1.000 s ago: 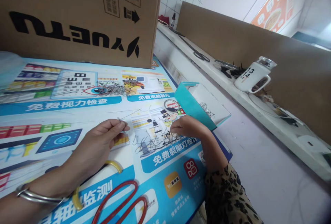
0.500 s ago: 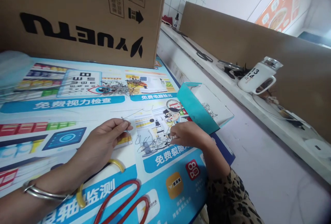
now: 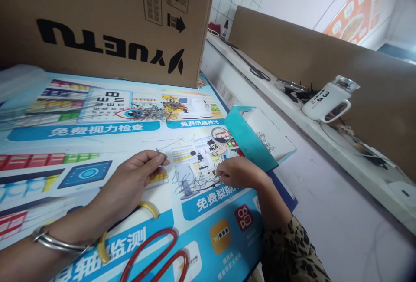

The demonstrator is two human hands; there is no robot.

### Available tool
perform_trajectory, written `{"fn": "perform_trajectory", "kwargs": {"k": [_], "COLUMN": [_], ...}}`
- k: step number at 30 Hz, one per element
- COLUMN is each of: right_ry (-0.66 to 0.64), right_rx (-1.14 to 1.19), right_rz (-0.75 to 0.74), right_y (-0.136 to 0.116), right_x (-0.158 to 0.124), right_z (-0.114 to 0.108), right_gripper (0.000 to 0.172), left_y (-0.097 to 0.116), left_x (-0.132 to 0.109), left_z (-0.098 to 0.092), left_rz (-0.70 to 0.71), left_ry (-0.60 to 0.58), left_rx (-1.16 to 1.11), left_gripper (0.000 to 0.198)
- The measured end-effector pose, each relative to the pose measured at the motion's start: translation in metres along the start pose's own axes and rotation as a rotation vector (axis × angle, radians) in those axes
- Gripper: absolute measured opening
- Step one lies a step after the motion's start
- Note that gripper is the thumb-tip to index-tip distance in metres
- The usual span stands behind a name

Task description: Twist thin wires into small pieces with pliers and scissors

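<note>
A thin wire [image 3: 175, 142] slants away rightward over the printed sheet [image 3: 149, 139], pinched between the left hand's [image 3: 138, 173] thumb and forefinger. The right hand's [image 3: 240, 173] fingers curl at a loose, curly tangle [image 3: 195, 182]; their grip I cannot tell. Smooth red loops [image 3: 173, 232] lie nearer.

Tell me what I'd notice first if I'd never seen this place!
Probably the huge cardboard box at the back left, with its big black letters. Next, the left hand, pinching something thin, and the right hand by a wiry tangle, mid-picture. Bright red handles show at the front.
</note>
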State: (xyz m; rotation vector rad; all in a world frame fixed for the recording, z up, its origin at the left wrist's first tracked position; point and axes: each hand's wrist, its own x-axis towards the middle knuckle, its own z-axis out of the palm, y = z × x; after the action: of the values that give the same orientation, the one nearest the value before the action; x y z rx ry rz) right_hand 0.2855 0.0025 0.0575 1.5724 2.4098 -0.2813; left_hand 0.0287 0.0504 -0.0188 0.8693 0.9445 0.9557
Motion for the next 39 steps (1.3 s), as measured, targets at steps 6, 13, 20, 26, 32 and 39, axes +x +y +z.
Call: {"fn": "perform_trajectory", "kwargs": {"k": [6,13,20,26,32,39], "right_ry": [0.070,-0.065,-0.039,0.033,0.137,0.141], "right_rx": [-0.042,0.013,0.078,0.175,0.582,1.063], "right_rz": [0.153,0.111,0.025,0.021,-0.001,-0.027], "right_y": [-0.007,-0.003,0.004,0.002,0.012,0.021], "right_x": [0.012,0.017,0.018,0.014,0.010,0.021], "right_z": [0.004,0.010,0.016,0.009,0.002,0.013], "right_gripper": [0.026,0.026,0.010,0.007,0.004,0.006], "left_y": [0.000,-0.001,0.001,-0.001,0.002,0.003], "left_x": [0.001,0.002,0.001,0.002,0.001,-0.001], "left_z": [-0.001,-0.004,-0.002,-0.003,0.000,0.001], "left_rz": [-0.001,-0.006,-0.021,-0.013,-0.019,-0.023], "left_ry": [-0.010,-0.031,-0.027,-0.014,-0.012,-0.008], "left_rx": [0.004,0.007,0.016,0.007,0.012,0.022], "left_gripper": [0.019,0.018,0.018,0.020,0.019,0.019]}}
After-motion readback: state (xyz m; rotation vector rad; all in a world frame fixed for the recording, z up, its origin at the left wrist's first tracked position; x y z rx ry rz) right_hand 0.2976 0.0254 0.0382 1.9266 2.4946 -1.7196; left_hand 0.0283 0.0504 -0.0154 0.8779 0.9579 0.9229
